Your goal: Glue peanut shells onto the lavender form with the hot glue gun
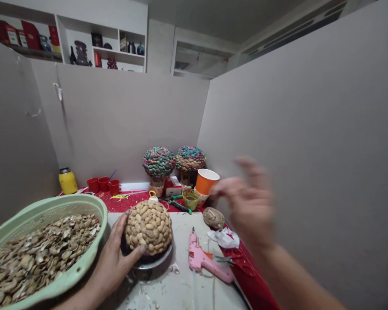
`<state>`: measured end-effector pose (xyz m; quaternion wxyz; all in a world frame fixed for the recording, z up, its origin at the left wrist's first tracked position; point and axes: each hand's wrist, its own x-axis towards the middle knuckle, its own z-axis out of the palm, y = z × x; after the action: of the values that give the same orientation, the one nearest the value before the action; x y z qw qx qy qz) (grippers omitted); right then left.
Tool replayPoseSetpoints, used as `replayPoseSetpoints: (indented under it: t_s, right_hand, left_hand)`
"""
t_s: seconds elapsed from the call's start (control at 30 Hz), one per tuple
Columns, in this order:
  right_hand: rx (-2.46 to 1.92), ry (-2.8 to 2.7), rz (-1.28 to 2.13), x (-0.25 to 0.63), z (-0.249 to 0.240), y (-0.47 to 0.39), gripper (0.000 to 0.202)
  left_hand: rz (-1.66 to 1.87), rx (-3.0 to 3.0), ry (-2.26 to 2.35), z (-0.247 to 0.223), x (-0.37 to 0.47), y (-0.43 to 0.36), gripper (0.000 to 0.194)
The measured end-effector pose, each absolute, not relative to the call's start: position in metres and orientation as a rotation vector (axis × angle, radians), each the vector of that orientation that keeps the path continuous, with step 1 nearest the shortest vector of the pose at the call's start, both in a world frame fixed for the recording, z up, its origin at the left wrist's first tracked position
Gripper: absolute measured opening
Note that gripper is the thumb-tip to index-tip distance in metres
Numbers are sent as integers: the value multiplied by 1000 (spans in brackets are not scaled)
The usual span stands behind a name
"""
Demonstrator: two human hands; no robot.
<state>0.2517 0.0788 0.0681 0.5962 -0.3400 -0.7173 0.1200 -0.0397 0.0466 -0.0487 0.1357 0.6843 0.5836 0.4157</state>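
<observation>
A ball covered with peanut shells (149, 226) rests in a shallow metal bowl (153, 263) on the grey board. My left hand (119, 249) is closed around the ball's left side, thumb across its lower front and fingers behind. Raised at the right, my right hand (250, 202) is smeared by motion. Its fingers look spread apart, and I see nothing in them. Below and left of that hand, a pink hot glue gun (198, 258) lies on the board, its nozzle pointing away from me. Loose shell halves (42, 254) fill a green plastic basket (95, 258) at the left.
Two multicoloured shell-covered balls on stands (158, 162) stand at the back. Nearby are an orange paper cup (206, 182), green-handled pliers (181, 207), twine (213, 218) and red-handled scissors (242, 267). Red cups (104, 184) and a yellow jar (67, 181) stand back left. Grey partitions (294, 129) enclose the table.
</observation>
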Motion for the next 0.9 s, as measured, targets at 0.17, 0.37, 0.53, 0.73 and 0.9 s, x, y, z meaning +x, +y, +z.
replayPoseSetpoints:
  t_s: [0.17,0.37,0.53,0.73,0.9]
  right_hand:
    - [-755,-2115,903,211,6,124,114]
    - [-638,-2131,1004,201,-15,137,122]
    - [-782,-2026,910,194,-12,132,123]
    - [-979,-1986,785,194,-12,113,102]
    - [-1047,-1954,707,196,-24,110,94]
  left_hand:
    - [1231,1988,1694,-50,-43,50,72]
    - [1318,1811,1650,-50,-45,58,74]
    - [1388,1570,1547,-42,-44,58,77]
    - [1265,1537,1574,-32,-42,55,69]
    - [1356,1527,1589,-40,-43,59,64]
